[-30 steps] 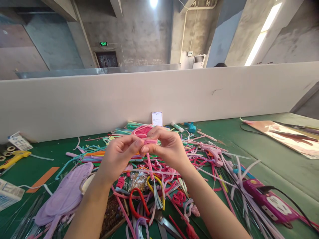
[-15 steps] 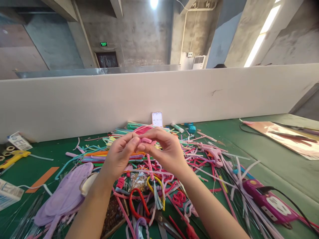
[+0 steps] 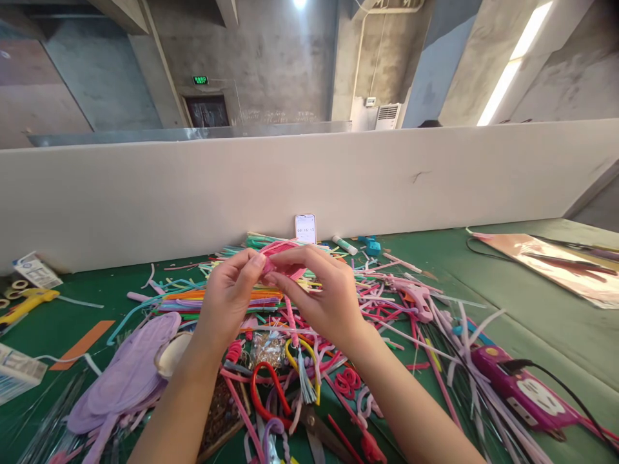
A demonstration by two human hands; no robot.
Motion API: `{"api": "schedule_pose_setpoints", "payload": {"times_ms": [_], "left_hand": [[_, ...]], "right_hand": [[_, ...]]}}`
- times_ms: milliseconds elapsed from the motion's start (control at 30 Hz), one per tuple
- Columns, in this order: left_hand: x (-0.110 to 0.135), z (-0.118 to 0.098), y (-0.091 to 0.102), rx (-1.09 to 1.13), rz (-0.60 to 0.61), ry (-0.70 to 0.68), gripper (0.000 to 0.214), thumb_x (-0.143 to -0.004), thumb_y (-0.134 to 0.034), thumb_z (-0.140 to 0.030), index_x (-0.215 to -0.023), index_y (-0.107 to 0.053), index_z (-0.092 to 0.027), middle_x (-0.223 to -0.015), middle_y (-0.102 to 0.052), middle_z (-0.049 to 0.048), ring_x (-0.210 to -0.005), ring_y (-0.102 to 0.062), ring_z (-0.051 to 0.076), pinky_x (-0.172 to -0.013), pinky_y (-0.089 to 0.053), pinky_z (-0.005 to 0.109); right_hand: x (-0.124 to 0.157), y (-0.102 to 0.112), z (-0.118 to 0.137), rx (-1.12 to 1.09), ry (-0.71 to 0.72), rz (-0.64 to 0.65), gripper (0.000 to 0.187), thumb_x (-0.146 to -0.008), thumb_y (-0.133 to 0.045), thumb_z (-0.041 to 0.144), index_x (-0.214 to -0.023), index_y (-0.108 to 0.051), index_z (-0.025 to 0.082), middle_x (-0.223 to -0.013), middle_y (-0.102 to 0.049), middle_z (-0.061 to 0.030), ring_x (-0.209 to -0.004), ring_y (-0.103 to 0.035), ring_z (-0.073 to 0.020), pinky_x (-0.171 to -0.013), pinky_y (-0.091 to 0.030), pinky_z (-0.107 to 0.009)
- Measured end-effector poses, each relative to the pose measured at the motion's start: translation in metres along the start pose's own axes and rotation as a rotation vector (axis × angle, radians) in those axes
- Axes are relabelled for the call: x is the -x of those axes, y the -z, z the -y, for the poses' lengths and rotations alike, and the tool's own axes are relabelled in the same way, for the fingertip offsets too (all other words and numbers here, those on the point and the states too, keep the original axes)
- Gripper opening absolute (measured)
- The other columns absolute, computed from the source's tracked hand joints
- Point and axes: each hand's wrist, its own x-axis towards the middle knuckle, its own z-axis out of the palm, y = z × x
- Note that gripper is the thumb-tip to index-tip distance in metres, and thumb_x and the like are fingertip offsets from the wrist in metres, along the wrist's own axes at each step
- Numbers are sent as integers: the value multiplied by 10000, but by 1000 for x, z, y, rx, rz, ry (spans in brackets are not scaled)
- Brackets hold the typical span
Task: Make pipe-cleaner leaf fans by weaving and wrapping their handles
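Observation:
Both hands are raised together above a heap of coloured pipe cleaners (image 3: 227,300) on the green table (image 3: 507,303). My left hand (image 3: 231,293) and my right hand (image 3: 323,290) pinch a pink pipe cleaner (image 3: 289,308) between thumb and fingertips. The fingertips meet at its folded top end. Its fuzzy stem hangs straight down between the wrists. Below the hands lie a yellow loop with a grey tassel (image 3: 304,370) and a red loop (image 3: 265,390).
A phone (image 3: 305,229) leans on the white partition (image 3: 193,193). Pink glue gun (image 3: 416,298) right of the heap, purple power strip (image 3: 525,390) with black cord at right. Lilac fabric shape (image 3: 128,374) at left, yellow glue gun (image 3: 24,304) far left, scissors (image 3: 316,435) near the front.
Both hands have drawn closer and shifted slightly left and up. The short pink end that stuck out sideways between the fingertips is now folded in and mostly covered.

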Motion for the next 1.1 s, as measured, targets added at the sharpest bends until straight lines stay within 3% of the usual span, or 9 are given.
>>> {"api": "schedule_pose_setpoints", "payload": {"times_ms": [100,233,467,667,833,1100], "left_hand": [[-1,-1,1,36,63,31,263,-913,-596,-369,-707,-621,-207,-702,-529,-18,-729,-504,136,-698,-452,244],[-1,0,1,28,94,28,238,-899,-627,-400,-754,-648,-213,-735,-557,-18,-763,-534,131,-731,-478,239],[-1,2,-1,112,105,66,224,-860,-684,-416,-775,-684,-209,-749,-607,-6,-776,-556,123,-768,-494,230],[-2,1,-3,260,127,115,168,-820,-729,-362,-758,-705,-208,-717,-596,-4,-737,-550,123,-716,-496,232],[-2,2,-1,210,93,113,173,-784,-759,-370,-754,-720,-205,-751,-632,13,-778,-578,144,-756,-503,253],[-2,6,1,118,94,79,147,-789,-763,-372,-792,-744,-226,-756,-676,-1,-773,-614,136,-754,-515,241]], "right_hand": [[-1,2,-5,10,-5,-11,75,-868,-656,128,-928,-686,162,-844,-734,-39,-764,-665,-124,-722,-569,-259],[0,2,-11,59,112,-26,117,-885,-633,116,-965,-712,146,-911,-730,-81,-850,-685,-143,-768,-578,-275],[0,4,-12,125,195,-107,100,-888,-633,113,-886,-719,165,-830,-724,-60,-772,-689,-134,-706,-582,-259],[1,4,-10,184,199,-42,135,-933,-565,158,-951,-694,194,-900,-721,-66,-824,-664,-147,-737,-580,-303],[4,1,-11,199,176,10,225,-963,-503,155,-1093,-672,226,-977,-714,-71,-901,-672,-162,-775,-586,-319],[4,5,-15,211,240,-25,176,-925,-536,74,-985,-686,145,-907,-706,-103,-837,-666,-161,-722,-581,-296]]}}
